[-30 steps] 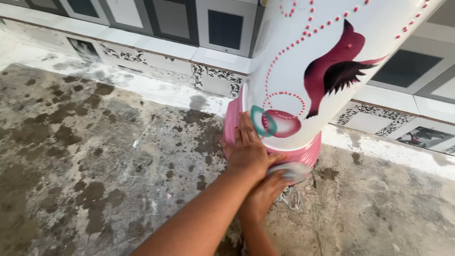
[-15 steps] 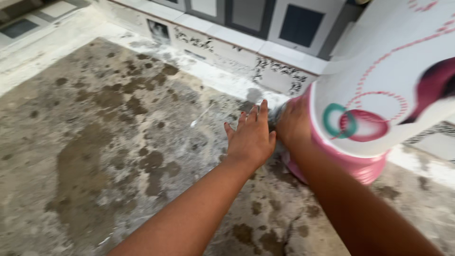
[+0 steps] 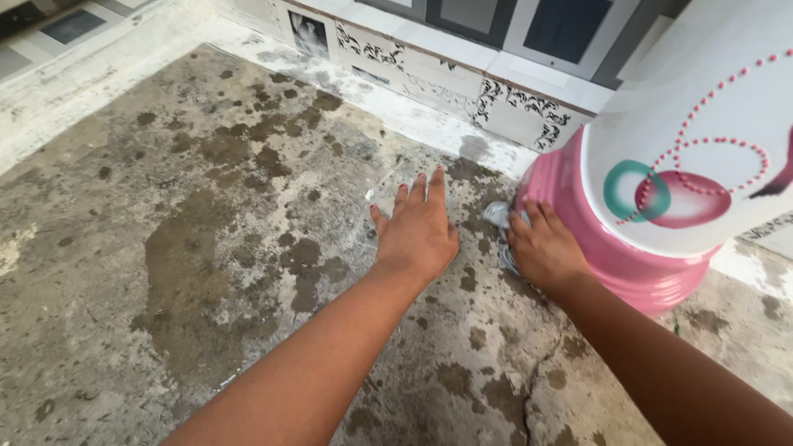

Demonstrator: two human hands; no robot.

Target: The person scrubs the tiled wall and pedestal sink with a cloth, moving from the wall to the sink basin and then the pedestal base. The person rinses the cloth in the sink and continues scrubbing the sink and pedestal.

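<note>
Big white painted vase (image 3: 702, 124) with pink base (image 3: 628, 268) stands at the concrete floor's (image 3: 165, 272) far right edge, by the tiled ledge (image 3: 462, 83). Right hand (image 3: 545, 248) clutches a silvery scrubber (image 3: 498, 216) against the base. Left hand (image 3: 417, 231) flat, fingers spread, on the wet-stained floor beside it.

Scrubber (image 3: 498, 216) beside tub (image 3: 628, 264) (floor-level)

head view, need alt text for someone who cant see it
A person's right hand grips a pale scrubbing pad against the pink base of a large white decorated container, while the left hand rests flat, fingers spread, on the stained wet concrete floor beside a patterned tiled wall.
</note>
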